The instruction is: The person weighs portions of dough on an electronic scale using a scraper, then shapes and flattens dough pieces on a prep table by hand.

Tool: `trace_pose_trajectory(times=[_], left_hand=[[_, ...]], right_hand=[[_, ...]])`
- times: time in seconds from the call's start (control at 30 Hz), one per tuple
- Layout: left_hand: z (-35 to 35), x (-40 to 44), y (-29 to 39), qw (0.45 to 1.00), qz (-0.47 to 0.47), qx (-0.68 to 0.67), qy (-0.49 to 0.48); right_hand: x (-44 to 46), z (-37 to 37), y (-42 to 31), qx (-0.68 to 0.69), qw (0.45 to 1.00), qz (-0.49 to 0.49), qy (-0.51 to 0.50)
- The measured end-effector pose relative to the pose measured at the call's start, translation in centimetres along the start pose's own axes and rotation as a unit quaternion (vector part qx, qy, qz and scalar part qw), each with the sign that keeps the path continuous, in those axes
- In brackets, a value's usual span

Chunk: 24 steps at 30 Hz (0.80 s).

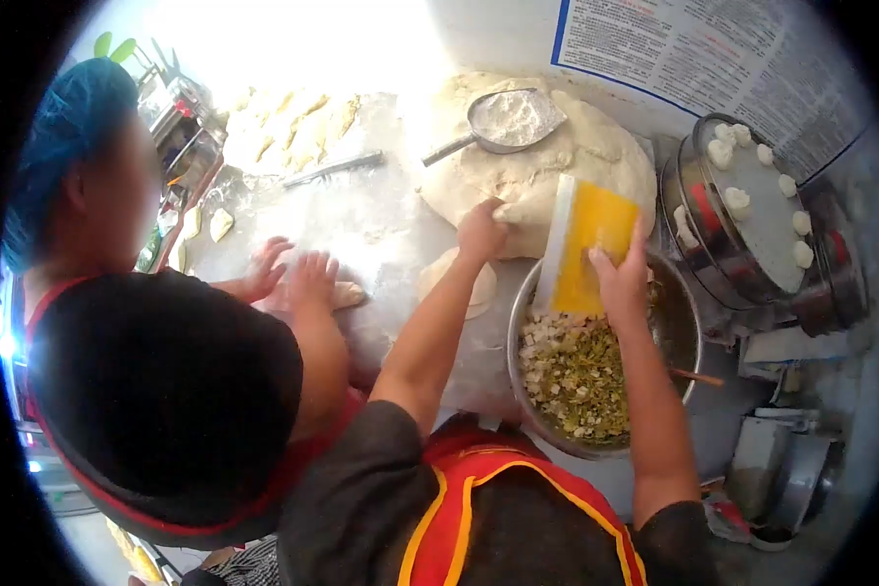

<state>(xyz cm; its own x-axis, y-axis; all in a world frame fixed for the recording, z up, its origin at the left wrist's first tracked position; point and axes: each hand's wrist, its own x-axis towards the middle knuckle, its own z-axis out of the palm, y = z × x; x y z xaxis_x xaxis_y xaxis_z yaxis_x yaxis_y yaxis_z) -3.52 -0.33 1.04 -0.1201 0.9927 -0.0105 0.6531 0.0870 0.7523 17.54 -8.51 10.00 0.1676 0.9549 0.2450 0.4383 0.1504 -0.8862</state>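
My right hand (623, 283) is closed around the yellow handle of a dough scraper (596, 244). Its pale blade edge faces left, above the rim of a large metal bowl (691, 303) and beside the dough. Chopped filling (571, 371), with greenish bits and white cubes, lies in that bowl. At the near edge of a big mound of dough (449, 186), my left hand (483, 232) has its fingers closed on the dough. A metal scoop (516, 119) holding flour rests on top of the mound. Under my left forearm a smaller round piece of dough (459, 283) is partly hidden.
To my left a co-worker in a blue hair cap (73, 127) presses dough (347, 295) on the floured table (381, 234). A rolling pin (334, 169) and dough pieces (298, 127) lie farther back. Stacked steamers (762, 215) with small dough pieces stand right. A wooden stick (698, 376) crosses the bowl's rim.
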Motion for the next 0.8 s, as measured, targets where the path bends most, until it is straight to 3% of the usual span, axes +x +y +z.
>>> trace_pose_trajectory(times=[0.07, 0.17, 0.27, 0.4, 0.47, 0.57, 0.67, 0.7, 0.73, 0.8], left_hand=[[-0.9, -0.3, -0.7, 0.994, 0.015, -0.097, 0.047], [-0.5, 0.1, -0.1, 0.99, 0.043, -0.117, 0.064], [-3.0, 0.7, 0.1, 0.99, -0.009, -0.139, 0.027], [-4.7, 2.1, -1.0, 0.975, -0.015, -0.178, 0.129], [-9.7, 0.6, 2.8, 0.901, 0.007, -0.418, 0.112], [-16.6, -3.9, 9.0, 0.836, 0.083, -0.525, 0.135], [-18.2, -11.1, 13.3, 0.711, 0.091, -0.697, 0.015], [-17.0, -11.6, 11.7, 0.674, 0.156, -0.713, -0.116], [-14.8, -12.8, 9.0, 0.587, 0.172, -0.763, -0.209], [-15.1, -20.3, 12.6, 0.609, 0.063, -0.78, -0.126]], right_hand=[[2.1, 2.2, 0.7, -0.026, 0.998, 0.062, 0.01], [5.3, 5.1, 1.6, -0.078, 0.982, 0.171, 0.024], [3.6, 8.5, 3.1, 0.057, 0.983, 0.172, -0.02], [-2.8, 7.6, 3.3, 0.032, 0.97, 0.134, -0.202], [-5.2, 6.0, 1.5, 0.095, 0.951, 0.106, -0.274], [-5.5, 1.6, -4.4, 0.125, 0.956, 0.169, -0.204], [-6.1, -3.1, -6.0, 0.155, 0.975, 0.111, -0.113], [-6.7, -4.6, -6.5, 0.154, 0.982, 0.072, -0.088], [-7.4, -5.9, -7.8, 0.219, 0.971, 0.037, -0.086], [-9.3, -7.9, -9.9, 0.267, 0.961, 0.03, -0.063]])
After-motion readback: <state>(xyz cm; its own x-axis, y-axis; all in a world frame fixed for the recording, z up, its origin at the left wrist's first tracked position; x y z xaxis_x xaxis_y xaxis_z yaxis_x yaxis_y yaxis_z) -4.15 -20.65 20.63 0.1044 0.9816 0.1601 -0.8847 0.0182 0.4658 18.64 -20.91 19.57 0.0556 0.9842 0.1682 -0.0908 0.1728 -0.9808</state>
